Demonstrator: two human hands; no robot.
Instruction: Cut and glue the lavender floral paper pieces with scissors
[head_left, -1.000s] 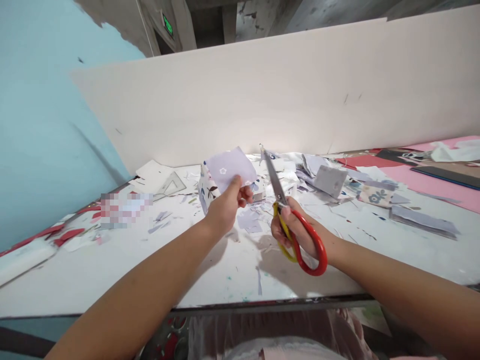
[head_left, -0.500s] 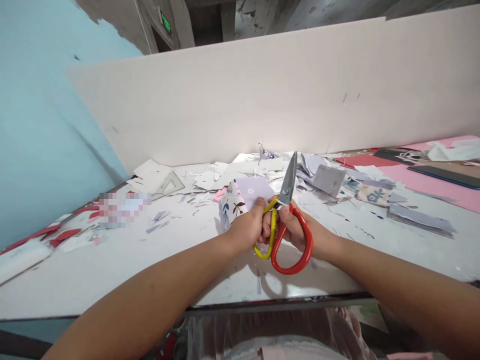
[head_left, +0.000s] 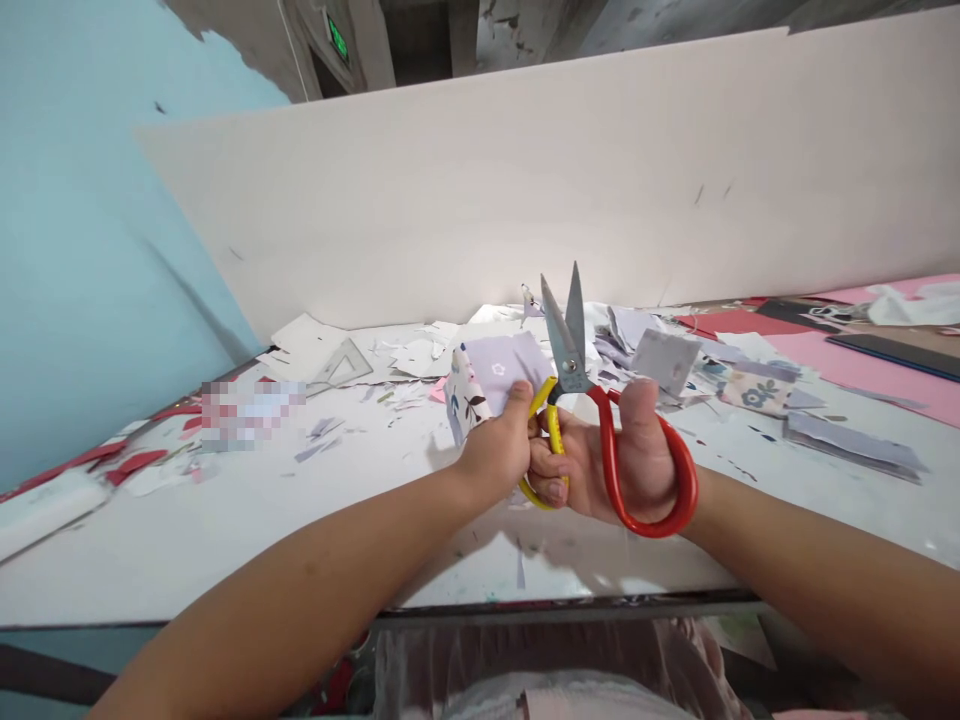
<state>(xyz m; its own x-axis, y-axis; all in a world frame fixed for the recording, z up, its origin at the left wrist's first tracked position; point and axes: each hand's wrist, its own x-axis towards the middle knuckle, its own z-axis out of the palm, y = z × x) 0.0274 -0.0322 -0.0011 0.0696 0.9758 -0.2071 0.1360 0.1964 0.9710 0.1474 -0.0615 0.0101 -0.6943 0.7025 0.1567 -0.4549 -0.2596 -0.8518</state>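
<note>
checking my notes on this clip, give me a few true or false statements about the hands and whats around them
1. The right hand holds scissors with red and yellow handles. True.
2. The blades point down. False: they stand open and point up, away from the person.
3. The left hand holds a folded lilac paper with a floral print. True.
4. A clear set square lies on the white table, left of the hands. True.
5. The sheet at the far right is blue. False: it is a pink sheet.
</note>
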